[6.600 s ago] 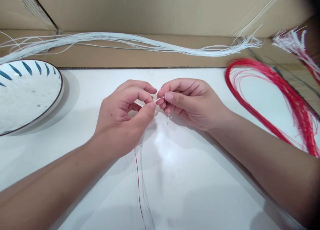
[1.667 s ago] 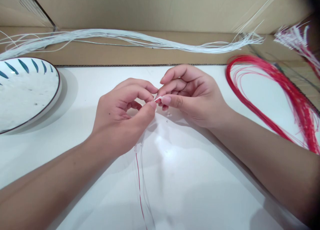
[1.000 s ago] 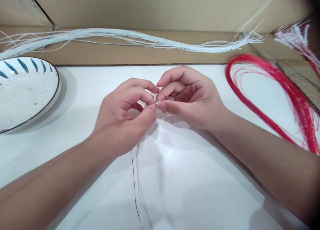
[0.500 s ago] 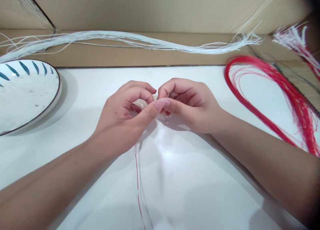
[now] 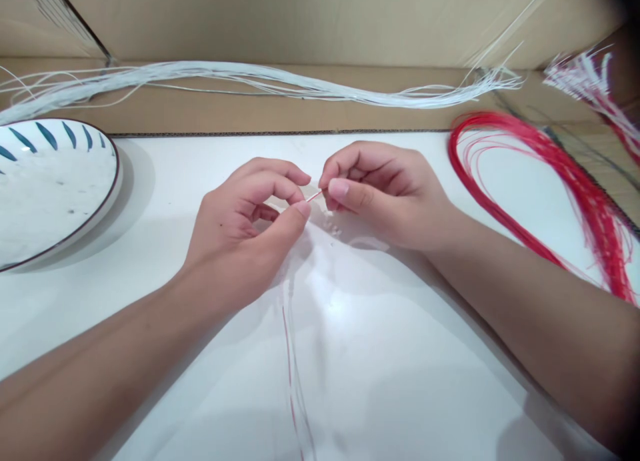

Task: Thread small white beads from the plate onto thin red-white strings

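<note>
Between my two hands a short stretch of red and white thread [image 5: 313, 196] runs taut. My left hand [image 5: 250, 227] pinches it between thumb and index finger, the other fingers loosely curled. At the other end, my right hand [image 5: 383, 191] grips it with thumb and index finger, its remaining fingers folded in. Below my left hand, red and white strands [image 5: 290, 381] trail over the white tabletop toward me. Small clear bits [image 5: 331, 229] lie on the table just under my right hand; their kind is too small to tell.
A white plate [image 5: 60, 201] with dark green leaf marks stands at the left. A long bundle of white strands [image 5: 240, 74] lies along the cardboard at the back. On the right rests a looped hank of red thread [image 5: 470, 174], with a white and red bundle [image 5: 583, 81] behind it.
My hands, with fingertips together before, have drawn apart, baring the thread between them. My right hand moved slightly up and right. The trailing strands shifted a little to the right.
</note>
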Tool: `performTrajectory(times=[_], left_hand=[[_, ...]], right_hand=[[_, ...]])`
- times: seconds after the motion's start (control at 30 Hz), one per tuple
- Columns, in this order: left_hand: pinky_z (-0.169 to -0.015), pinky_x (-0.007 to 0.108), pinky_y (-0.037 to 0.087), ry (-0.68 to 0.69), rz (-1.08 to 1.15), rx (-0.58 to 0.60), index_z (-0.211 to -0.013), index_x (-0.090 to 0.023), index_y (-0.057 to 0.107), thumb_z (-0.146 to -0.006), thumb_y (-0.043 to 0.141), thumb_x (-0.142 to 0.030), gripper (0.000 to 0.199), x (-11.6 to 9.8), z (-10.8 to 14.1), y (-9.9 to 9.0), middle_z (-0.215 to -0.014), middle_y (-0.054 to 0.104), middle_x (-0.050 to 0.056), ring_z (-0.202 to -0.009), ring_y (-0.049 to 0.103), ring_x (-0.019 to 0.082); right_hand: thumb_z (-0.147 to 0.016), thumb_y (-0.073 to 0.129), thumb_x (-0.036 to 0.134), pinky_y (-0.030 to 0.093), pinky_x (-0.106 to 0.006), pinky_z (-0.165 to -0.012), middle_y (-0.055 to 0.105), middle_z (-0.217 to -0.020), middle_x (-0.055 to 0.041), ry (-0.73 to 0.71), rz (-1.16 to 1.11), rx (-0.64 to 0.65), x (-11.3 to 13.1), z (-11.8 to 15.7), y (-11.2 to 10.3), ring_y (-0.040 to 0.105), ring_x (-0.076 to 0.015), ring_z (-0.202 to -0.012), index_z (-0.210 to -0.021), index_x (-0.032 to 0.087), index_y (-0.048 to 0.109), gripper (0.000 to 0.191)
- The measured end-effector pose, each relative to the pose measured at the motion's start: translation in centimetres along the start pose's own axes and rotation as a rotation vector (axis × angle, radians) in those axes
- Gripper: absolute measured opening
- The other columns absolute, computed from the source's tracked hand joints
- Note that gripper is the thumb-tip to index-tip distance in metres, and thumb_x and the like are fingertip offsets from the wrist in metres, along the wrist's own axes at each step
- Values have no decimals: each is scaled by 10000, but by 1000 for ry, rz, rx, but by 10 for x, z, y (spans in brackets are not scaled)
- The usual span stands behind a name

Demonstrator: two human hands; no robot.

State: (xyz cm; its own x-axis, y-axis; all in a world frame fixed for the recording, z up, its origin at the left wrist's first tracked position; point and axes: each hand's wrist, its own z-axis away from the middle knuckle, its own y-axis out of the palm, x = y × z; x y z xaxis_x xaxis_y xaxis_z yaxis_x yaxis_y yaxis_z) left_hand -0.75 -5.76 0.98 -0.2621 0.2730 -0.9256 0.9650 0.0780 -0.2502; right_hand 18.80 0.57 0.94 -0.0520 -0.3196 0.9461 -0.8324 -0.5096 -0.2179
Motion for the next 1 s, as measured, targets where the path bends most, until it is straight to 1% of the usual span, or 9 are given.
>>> performTrajectory(times=[0.1, 0.23, 0.37, 0.57, 0.67, 0.73, 0.77, 0.87, 1.0], left_hand=[[-542, 271, 488, -13, 3, -42, -700, -262, 729, -812, 781, -209, 134, 0, 0, 1, -1030, 724, 7, -743, 639, 147], [-573, 278, 500, 5, -13, -26, -704, -254, 723, -825, 749, -186, 141, 1, 0, 1, -1040, 730, 14, -814, 666, 166], [-608, 278, 518, 10, -20, -12, -710, -269, 720, -828, 729, -162, 160, 1, 0, 0, -1045, 729, -5, -843, 675, 165], [-604, 267, 515, -2, -35, -9, -717, -265, 717, -833, 713, -140, 171, 1, 1, -1, -1051, 727, -15, -850, 679, 152], [-631, 262, 525, 19, -16, -25, -719, -253, 720, -824, 719, -124, 167, 1, 1, 0, -1038, 729, -17, -860, 679, 141], [-660, 263, 533, 57, 13, -46, -715, -245, 719, -816, 729, -114, 165, 2, 0, 0, -1013, 730, -14, -892, 679, 143], [-667, 270, 536, 81, 33, -50, -716, -242, 719, -815, 732, -112, 164, 2, 0, 0, -1002, 728, -9, -903, 679, 148], [-663, 305, 544, 119, 88, -41, -734, -244, 723, -828, 728, -112, 162, 4, 0, 0, -996, 719, 10, -918, 676, 175], [-674, 335, 541, 110, 79, -31, -733, -245, 721, -833, 725, -125, 156, 5, 0, -1, -993, 723, 14, -935, 674, 198]], right_hand=[[-850, 733, 221, 443, -250, -563, 669, -780, -17, 96, 182, 153, -2, -4, -17, 551, -113, -647, -850, 180, 713, 46], [-781, 682, 124, 440, -247, -566, 699, -905, -35, 97, 391, 355, -2, -5, -30, 551, -101, -662, -924, 173, 767, 173], [-804, 667, 138, 437, -244, -584, 711, -941, -33, 8, 451, 394, -1, -6, -29, 564, -99, -681, -939, 189, 783, 185], [-843, 641, 118, 465, -249, -660, 713, -936, -40, 13, 486, 416, 1, -6, -24, 607, -113, -752, -874, 164, 764, 134], [-850, 669, 114, 472, -242, -654, 694, -857, -29, 63, 312, 307, 1, -4, -16, 598, -108, -735, -864, 147, 724, 66], [-877, 705, 163, 475, -234, -621, 671, -783, -15, 131, 54, 206, 0, -3, -8, 590, -100, -690, -867, 141, 698, 25], [-888, 726, 201, 480, -232, -609, 665, -759, -11, 163, -83, 167, 0, -2, -4, 592, -98, -673, -867, 140, 688, 74], [-861, 805, 282, 513, -224, -608, 672, -745, -6, 223, -386, 121, 1, -1, 6, 612, -91, -654, -858, 141, 692, 180], [-802, 864, 253, 544, -189, -623, 679, -726, 13, 254, -546, 81, 3, -2, 9, 605, -66, -638, -820, 146, 737, 168]])
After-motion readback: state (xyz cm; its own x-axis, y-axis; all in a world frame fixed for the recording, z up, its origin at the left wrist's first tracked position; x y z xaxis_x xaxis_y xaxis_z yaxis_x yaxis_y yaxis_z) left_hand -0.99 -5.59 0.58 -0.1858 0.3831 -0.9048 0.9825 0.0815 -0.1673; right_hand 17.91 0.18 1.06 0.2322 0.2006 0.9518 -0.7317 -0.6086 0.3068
